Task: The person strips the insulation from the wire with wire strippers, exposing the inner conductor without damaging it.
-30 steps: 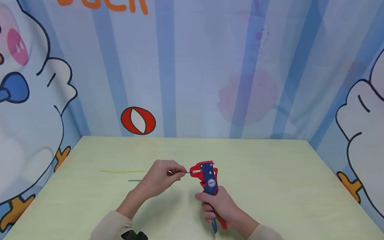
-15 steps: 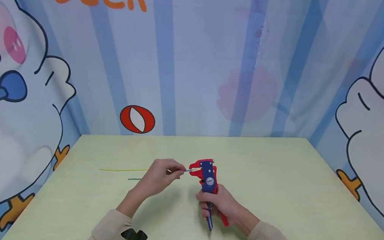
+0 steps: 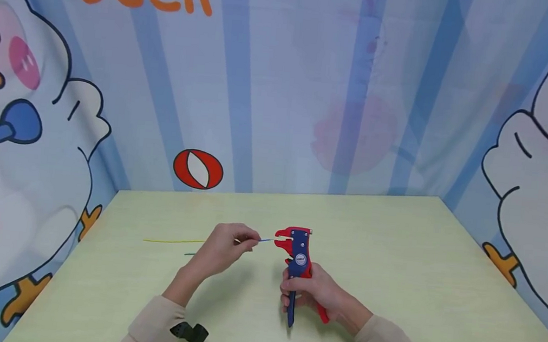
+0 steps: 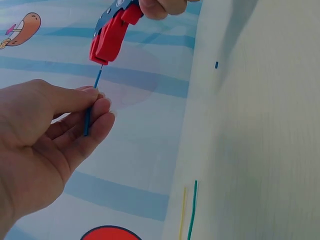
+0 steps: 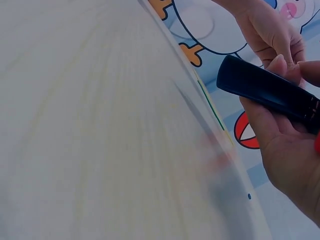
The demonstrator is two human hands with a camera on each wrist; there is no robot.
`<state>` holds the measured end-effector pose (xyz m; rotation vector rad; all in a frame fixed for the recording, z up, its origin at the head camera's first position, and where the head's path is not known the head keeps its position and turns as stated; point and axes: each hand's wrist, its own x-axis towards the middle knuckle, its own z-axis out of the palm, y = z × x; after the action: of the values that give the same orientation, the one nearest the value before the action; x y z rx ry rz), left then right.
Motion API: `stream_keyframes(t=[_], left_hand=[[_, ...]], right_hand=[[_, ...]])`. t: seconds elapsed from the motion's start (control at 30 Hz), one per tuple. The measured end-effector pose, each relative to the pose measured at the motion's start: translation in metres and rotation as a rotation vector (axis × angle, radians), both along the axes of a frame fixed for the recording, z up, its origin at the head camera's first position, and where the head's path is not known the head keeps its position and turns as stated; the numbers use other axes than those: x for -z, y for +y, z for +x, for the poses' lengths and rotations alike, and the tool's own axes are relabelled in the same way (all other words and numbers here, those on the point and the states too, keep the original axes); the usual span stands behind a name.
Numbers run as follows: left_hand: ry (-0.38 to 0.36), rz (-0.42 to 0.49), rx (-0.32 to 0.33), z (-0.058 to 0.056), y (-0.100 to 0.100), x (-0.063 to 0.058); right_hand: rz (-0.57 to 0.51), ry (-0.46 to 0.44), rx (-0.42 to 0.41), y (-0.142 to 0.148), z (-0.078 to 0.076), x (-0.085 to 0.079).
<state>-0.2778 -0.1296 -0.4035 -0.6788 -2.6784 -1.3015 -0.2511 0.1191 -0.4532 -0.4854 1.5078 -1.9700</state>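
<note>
Pinching a thin, pale-tipped blue wire (image 4: 97,79), left fingers (image 4: 97,126) face right fingers (image 3: 296,284) gripping red-and-blue wire strippers (image 3: 300,248).

Head view: from high, well back, facing forward-down over worktop (image 3: 394,252). Wrist views: close in, tilted, at left hand (image 4: 37,150) and right hand (image 5: 290,157); both catch green wire (image 4: 193,210).

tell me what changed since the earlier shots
The left hand has drawn the blue wire leftward, back from between the jaws of the wire stripper. In the right hand, the tool's handles have spread apart. Both hands keep their holds; the yellow wire and green wire lie as before.
</note>
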Motion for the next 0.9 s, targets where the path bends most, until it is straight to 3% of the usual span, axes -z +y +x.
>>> stream_keyframes(t=[0.2,0.33,0.53,0.9], left_hand=[[-0.040,-0.104,-0.043,-0.004,-0.015,0.011],[-0.068,-0.191,-0.104,-0.006,-0.030,0.023],[-0.068,-0.235,-0.142,-0.006,-0.045,0.035],[-0.174,-0.318,-0.176,-0.002,-0.051,0.039]], right_hand=[[-0.008,-0.009,0.013,0.001,-0.001,-0.001],[-0.020,-0.026,0.011,0.001,-0.002,-0.001],[-0.029,-0.031,0.002,0.002,-0.002,-0.001],[-0.037,-0.013,-0.025,0.002,-0.002,-0.002]])
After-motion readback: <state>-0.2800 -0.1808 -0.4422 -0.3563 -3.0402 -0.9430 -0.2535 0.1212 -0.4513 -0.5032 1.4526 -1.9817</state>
